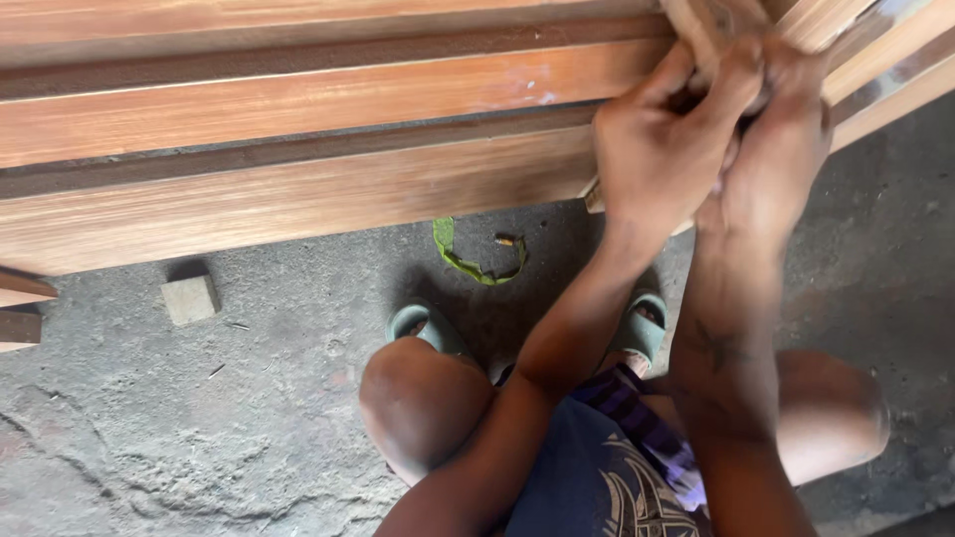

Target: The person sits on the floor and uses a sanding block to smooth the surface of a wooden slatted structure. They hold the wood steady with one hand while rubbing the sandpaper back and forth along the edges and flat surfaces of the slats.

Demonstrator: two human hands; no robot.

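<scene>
A long wooden frame of reddish-brown moulded rails runs across the top of the head view, with a second rail angling off at the upper right. My left hand and my right hand are pressed together at the corner where the rails meet, fingers curled tight against the wood. What lies between the fingers is hidden. I am squatting, with both knees and green sandals below the frame.
A small wooden block lies on the rough concrete floor at the left. A curled green leaf strip lies under the frame. Wooden offcuts poke in at the left edge.
</scene>
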